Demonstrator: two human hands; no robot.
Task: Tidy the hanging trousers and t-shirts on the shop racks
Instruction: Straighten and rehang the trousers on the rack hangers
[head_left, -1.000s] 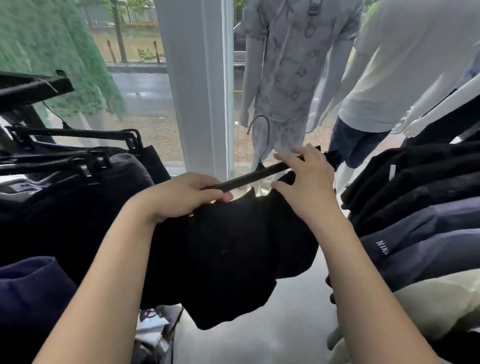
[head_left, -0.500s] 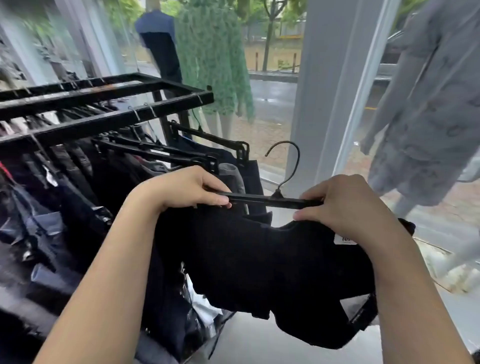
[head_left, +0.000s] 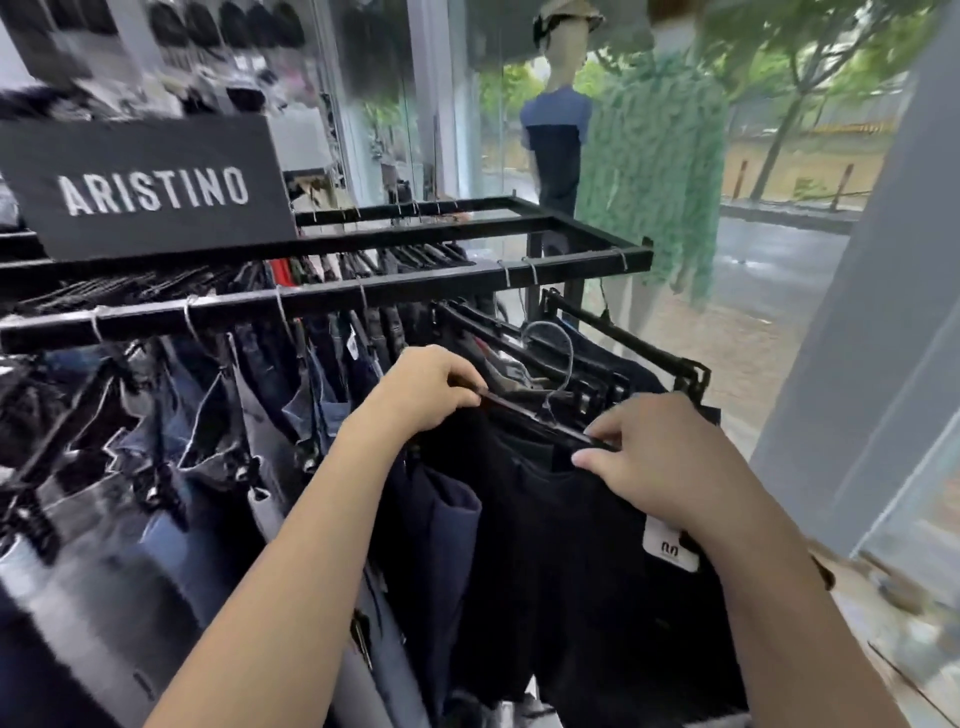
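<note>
I hold a black clip hanger (head_left: 540, 418) with black trousers (head_left: 561, 561) hanging from it. My left hand (head_left: 421, 387) grips the hanger's left end. My right hand (head_left: 657, 457) pinches its right end together with the trousers' waistband. The hanger's wire hook (head_left: 558, 353) stands up free, below and in front of the black rack rail (head_left: 322, 304). A white tag (head_left: 670, 551) shows on the trousers under my right wrist. Jeans and dark trousers (head_left: 197, 415) hang packed along the rail to the left.
A black sign reading ARISTINO (head_left: 150, 189) sits on top of the rack. More clip hangers with dark trousers (head_left: 623, 364) hang at the rack's right end. Two dressed mannequins (head_left: 558, 145) stand at the shop window behind. A grey pillar (head_left: 872, 338) rises at the right.
My view has swung left from the mannequins to the trouser rack. Both hands carried the hanger with the black trousers toward the rail, keeping the same grip.
</note>
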